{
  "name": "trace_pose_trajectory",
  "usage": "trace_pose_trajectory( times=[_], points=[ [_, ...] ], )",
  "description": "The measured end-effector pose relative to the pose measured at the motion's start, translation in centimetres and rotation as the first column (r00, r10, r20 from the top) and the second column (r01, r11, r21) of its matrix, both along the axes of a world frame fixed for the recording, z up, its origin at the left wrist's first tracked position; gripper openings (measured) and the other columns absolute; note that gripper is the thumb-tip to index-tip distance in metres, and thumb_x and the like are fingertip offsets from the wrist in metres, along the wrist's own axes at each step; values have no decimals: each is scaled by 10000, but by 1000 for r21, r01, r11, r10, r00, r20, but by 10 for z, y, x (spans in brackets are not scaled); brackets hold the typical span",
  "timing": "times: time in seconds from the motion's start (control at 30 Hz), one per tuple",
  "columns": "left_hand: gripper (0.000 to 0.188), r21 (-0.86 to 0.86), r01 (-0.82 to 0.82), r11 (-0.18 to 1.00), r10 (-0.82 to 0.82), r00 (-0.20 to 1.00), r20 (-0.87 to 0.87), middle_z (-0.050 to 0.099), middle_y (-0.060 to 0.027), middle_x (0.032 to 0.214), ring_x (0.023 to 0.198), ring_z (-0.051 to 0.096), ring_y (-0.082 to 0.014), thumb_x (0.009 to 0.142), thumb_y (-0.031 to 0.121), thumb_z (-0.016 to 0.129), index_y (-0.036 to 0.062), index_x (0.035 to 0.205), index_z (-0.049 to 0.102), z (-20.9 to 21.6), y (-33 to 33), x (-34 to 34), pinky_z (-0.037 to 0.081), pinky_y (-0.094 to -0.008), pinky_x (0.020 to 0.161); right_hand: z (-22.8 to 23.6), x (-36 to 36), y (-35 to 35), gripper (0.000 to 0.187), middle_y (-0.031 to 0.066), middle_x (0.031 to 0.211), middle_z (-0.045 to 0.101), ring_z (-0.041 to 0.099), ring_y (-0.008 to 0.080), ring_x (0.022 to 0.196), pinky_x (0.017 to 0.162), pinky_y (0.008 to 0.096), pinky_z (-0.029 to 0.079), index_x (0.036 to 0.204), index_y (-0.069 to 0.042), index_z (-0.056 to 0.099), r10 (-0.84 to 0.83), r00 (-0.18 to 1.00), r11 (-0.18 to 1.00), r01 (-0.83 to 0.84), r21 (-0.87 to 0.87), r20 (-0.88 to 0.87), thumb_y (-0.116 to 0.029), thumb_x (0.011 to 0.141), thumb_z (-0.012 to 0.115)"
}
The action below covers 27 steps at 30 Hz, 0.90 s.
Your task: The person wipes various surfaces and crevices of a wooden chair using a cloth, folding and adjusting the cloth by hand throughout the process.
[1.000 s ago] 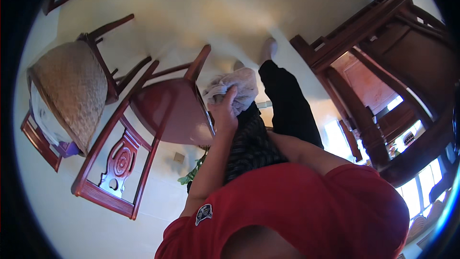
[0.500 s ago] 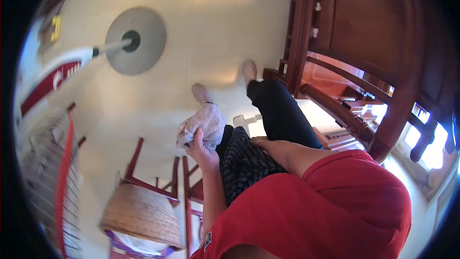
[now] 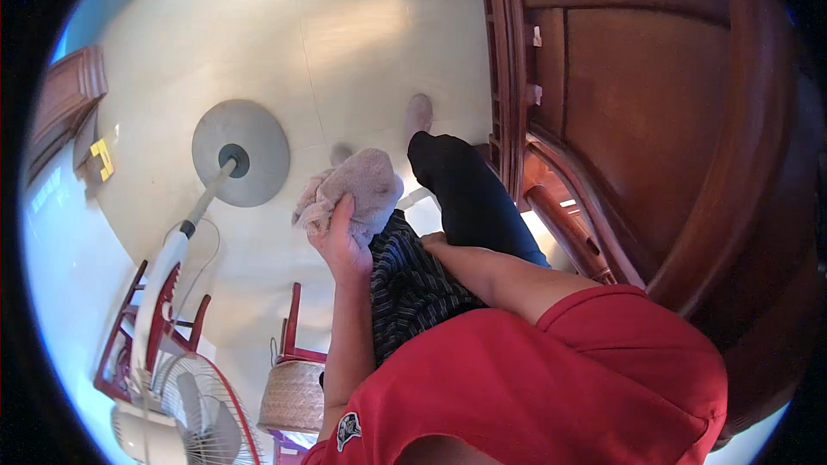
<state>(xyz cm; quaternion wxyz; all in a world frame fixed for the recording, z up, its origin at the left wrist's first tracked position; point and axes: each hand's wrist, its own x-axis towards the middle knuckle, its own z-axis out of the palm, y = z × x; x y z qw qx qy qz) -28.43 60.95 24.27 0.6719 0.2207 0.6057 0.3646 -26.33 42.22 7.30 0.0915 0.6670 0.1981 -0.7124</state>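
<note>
Passage over floor (image 3: 370, 60) ahead of left hand (image 3: 343, 251) — fan's round base (image 3: 260, 142) obstructs left; dark wooden furniture (image 3: 642, 95) bounds right.

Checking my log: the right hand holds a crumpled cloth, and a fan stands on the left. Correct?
Not quite: the head view shows the left hand, not the right hand, holding the crumpled cloth; the fan stands on the left.
</note>
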Motion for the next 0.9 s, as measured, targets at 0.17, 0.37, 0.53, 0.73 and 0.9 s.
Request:
trace_pose_trajectory(
  times=[0.17, 0.37, 0.53, 0.73, 0.9],
  points=[
    [438, -137, 21, 990, -26, 999, -37, 556, -122, 1119, 1021, 556, -232, 765, 27, 627, -16, 1175, 477, -1, 59, 39, 461, -356, 882, 4, 1, 51, 571, 196, 1133, 592, 565, 371, 1053, 894, 506, 414, 1149, -44, 551, -36, 999, 999, 35, -34, -23, -471, 934, 240],
    [388, -132, 276, 952, -295, 941, -164, 602, -103, 1063, 937, 585, -175, 731, 53, 683, -4, 1100, 576, -19, 149, 42, 473, -323, 827, -12, -4, 142, 574, 197, 1134, 592, 565, 371, 1054, 895, 505, 414, 1146, -43, 555, 59, 972, 997, -70, -40, -227, -473, 934, 239],
    [284, -149, 107, 983, -97, 993, 73, 631, -39, 923, 835, 605, -125, 721, -22, 680, 18, 992, 607, -18, 216, 56, 488, -275, 762, -7, 36, 158, 577, 197, 1135, 591, 564, 371, 1055, 896, 505, 413, 1143, -42, 558, 186, 874, 979, -203, 11, -449, -474, 933, 237],
    [315, -156, 156, 975, -131, 978, 160, 640, -74, 946, 840, 620, -150, 744, -21, 660, 3, 1049, 586, -25, 264, 81, 500, -285, 753, -2, 27, 226, 581, 198, 1137, 590, 564, 370, 1056, 897, 505, 412, 1140, -41, 562, 176, 851, 983, -175, 49, -496, -475, 933, 236],
    [337, -108, 208, 972, -204, 978, 49, 628, -80, 977, 896, 615, -164, 734, -3, 664, 0, 1056, 568, -14, 304, 132, 497, -302, 785, -13, 84, 279, 584, 198, 1138, 590, 564, 370, 1056, 898, 504, 412, 1138, -40, 565, 121, 912, 992, -95, 85, -392, -476, 933, 235]
  ],
)
